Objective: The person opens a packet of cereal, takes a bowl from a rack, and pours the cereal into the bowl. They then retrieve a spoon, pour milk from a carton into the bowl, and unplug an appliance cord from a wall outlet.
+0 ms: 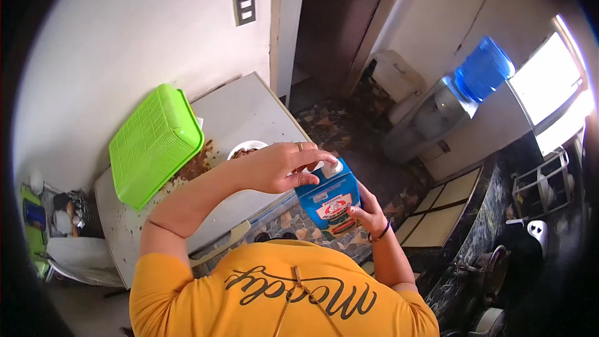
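A blue carton (327,203) with a white spout cap is held up in front of my chest, tilted to the left. My right hand (369,212) wraps round its lower right side, thumb on the printed front. At the top, the fingers of my left hand (296,165) are bent against the white cap (332,167). Partly hidden behind my left forearm is a white bowl (248,146) with brown pieces in it, standing on the white table (240,106). Brown crumbs (194,163) lie beside a green basket (153,143).
Beyond the table, a water dispenser (433,109) with a blue bottle (483,70) stands on the patterned floor. A dark counter (483,212) with a dish rack (546,178) runs along the right. Behind the table is a white wall (143,31) with a switch plate (244,9).
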Demonstrator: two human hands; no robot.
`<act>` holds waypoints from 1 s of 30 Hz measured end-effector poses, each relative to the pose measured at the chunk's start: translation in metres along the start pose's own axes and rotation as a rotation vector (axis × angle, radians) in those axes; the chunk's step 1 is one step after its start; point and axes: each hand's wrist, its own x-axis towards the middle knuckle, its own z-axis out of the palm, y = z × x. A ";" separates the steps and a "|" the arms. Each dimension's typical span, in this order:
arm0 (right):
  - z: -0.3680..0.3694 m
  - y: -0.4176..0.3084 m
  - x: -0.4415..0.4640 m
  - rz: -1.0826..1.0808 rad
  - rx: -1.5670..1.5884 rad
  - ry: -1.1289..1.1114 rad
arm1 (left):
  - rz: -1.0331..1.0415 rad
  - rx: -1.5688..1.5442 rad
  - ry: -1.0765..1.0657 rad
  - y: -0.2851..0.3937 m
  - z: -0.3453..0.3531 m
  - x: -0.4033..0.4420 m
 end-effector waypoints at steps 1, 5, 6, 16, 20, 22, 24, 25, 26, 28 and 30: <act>0.003 -0.002 0.004 0.007 -0.055 -0.035 | 0.024 0.043 0.014 -0.004 0.001 -0.003; 0.009 0.005 0.015 0.005 -0.185 -0.132 | 0.081 0.140 0.026 -0.023 0.009 -0.018; 0.010 0.007 0.017 0.008 -0.226 -0.148 | 0.041 0.114 0.050 -0.025 0.013 -0.021; 0.045 0.003 0.041 -0.150 -0.827 -0.162 | -0.241 0.457 0.099 -0.041 0.020 -0.051; 0.043 0.005 0.043 -0.183 -0.884 -0.162 | -0.305 0.248 0.210 -0.026 0.006 -0.062; 0.044 0.003 0.043 -0.166 -0.864 -0.156 | -0.295 0.095 0.256 -0.021 0.004 -0.067; 0.043 0.002 0.047 -0.172 -0.852 -0.171 | -0.062 0.141 0.286 -0.032 0.007 -0.072; 0.045 0.000 0.047 -0.136 -0.807 -0.187 | 0.014 0.155 0.297 -0.038 0.009 -0.074; 0.045 0.001 0.048 -0.133 -0.808 -0.193 | 0.018 0.201 0.290 -0.047 0.013 -0.076; 0.044 0.002 0.050 -0.097 -0.771 -0.226 | 0.017 0.244 0.289 -0.044 0.013 -0.077; 0.046 0.001 0.052 -0.084 -0.784 -0.248 | -0.274 0.103 0.180 -0.038 0.012 -0.079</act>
